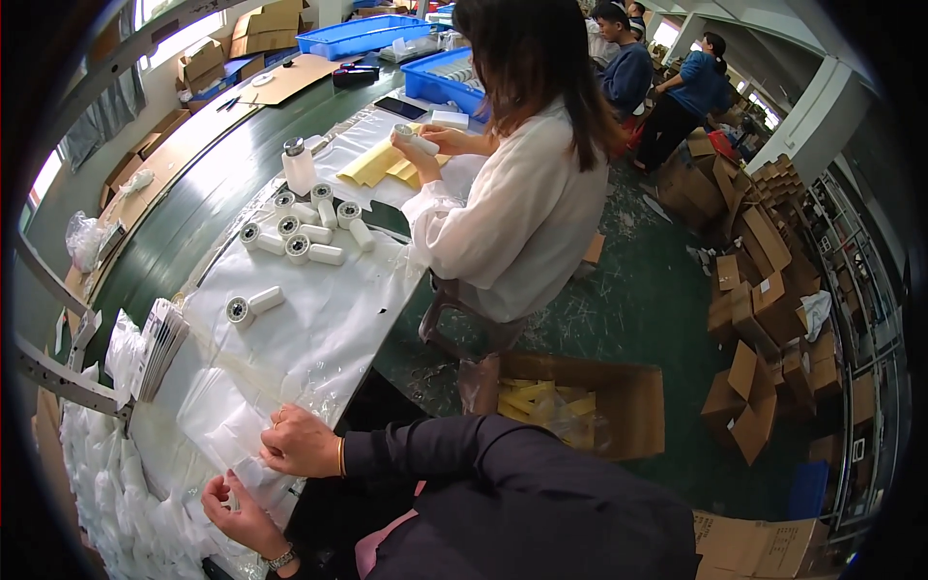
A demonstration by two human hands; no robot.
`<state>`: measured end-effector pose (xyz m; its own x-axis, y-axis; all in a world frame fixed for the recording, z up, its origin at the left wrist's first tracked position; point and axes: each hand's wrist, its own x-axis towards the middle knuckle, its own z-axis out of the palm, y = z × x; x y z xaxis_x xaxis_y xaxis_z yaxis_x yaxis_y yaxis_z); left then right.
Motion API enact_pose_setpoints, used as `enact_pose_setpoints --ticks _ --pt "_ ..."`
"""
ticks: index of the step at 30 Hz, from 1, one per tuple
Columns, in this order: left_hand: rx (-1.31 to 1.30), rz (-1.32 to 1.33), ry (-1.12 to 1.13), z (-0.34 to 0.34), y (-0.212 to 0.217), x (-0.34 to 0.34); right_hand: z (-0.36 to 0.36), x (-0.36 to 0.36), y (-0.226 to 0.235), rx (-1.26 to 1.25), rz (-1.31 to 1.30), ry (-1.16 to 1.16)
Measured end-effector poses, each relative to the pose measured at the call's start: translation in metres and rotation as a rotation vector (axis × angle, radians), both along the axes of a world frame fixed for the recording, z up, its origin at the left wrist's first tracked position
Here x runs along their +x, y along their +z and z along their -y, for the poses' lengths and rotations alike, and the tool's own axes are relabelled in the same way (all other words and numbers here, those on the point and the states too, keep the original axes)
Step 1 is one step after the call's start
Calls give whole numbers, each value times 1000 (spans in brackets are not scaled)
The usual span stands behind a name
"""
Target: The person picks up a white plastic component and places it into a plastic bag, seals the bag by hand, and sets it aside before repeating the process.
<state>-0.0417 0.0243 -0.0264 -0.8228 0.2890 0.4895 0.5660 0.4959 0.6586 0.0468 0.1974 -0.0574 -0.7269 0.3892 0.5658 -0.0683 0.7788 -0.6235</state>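
Gripping a thin clear plastic bag [237, 440], left hand [237, 512] and right hand [302, 443] pinch its limp, slippery film at opposite edges.

White rollers [307, 232] with black ends on clear plastic sheet [319, 329]; yellow cloths [382, 164], blue trays [362, 37], dark green belt [193, 217].
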Motion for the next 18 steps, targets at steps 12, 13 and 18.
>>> enact_pose_setpoints --ticks 12,13,18 --pt "-110 157 -141 -11 8 20 -1 4 4 -72 -29 12" --pt "-88 210 -154 -12 6 18 -1 5 4 -74 -31 14" --pt "-66 251 -170 -9 5 15 -1 4 6 -77 -41 21"
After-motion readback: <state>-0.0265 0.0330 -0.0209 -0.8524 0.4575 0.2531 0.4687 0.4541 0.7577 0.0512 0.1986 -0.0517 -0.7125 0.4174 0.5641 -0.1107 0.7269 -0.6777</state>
